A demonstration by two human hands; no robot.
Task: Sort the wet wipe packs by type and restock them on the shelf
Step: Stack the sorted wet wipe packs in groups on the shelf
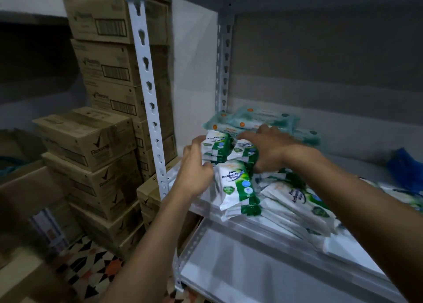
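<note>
The left hand point(194, 165) presses flat against the side of the green wipe packs point(235, 186) on the shelf point(263, 241). The right hand point(267, 147) lies flat on top. Blue packs point(256, 119) sit behind both hands.

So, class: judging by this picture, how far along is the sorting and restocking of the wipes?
Partly done. Pale blue packs are already stacked at the shelf's back corner. In hand: the left hand and right hand are squaring up a group of green packs in front. Left: loose green packs lie jumbled to the right.
</note>
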